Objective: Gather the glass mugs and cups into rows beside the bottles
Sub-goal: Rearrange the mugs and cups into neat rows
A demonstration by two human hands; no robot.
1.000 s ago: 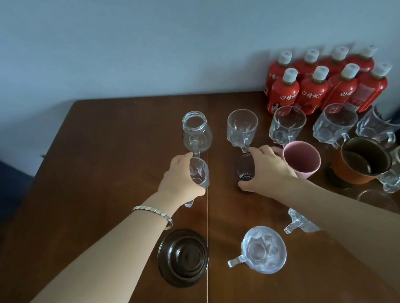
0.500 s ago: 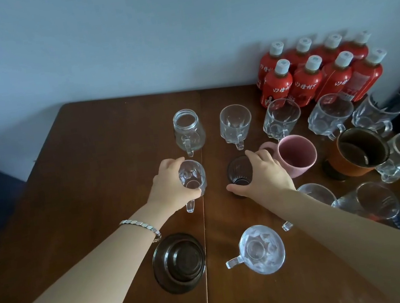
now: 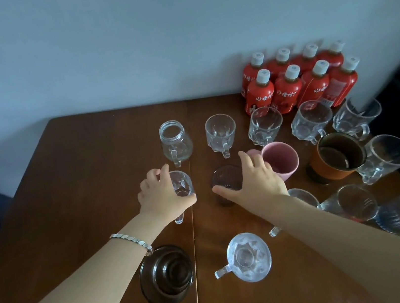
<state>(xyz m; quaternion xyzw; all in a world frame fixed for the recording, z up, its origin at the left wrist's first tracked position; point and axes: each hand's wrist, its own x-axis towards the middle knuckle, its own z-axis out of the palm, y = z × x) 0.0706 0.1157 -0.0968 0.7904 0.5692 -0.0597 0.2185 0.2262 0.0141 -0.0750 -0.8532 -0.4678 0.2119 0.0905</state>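
Red bottles (image 3: 288,91) with white caps stand at the table's far right by the wall. In front of them runs a row of clear glass mugs, from a jar-shaped mug (image 3: 175,142) past a faceted mug (image 3: 220,132) to the right. One row nearer, my left hand (image 3: 160,196) curls around a small clear mug (image 3: 181,184) standing on the table. My right hand (image 3: 255,182) spans a dark glass cup (image 3: 226,177), thumb in front and fingers spread at its right. A clear faceted mug (image 3: 248,257) stands alone near me.
A pink mug (image 3: 284,159), a brown mug (image 3: 337,156) and a clear mug (image 3: 389,155) continue the second row rightward. More glasses (image 3: 357,201) crowd the right edge. A dark saucer (image 3: 167,275) lies under my left forearm. The wooden table (image 3: 70,196) has a centre seam.
Both hands stay at the same two cups, which rest on the table. Their fingers have spread wider than before. The view has shifted slightly.
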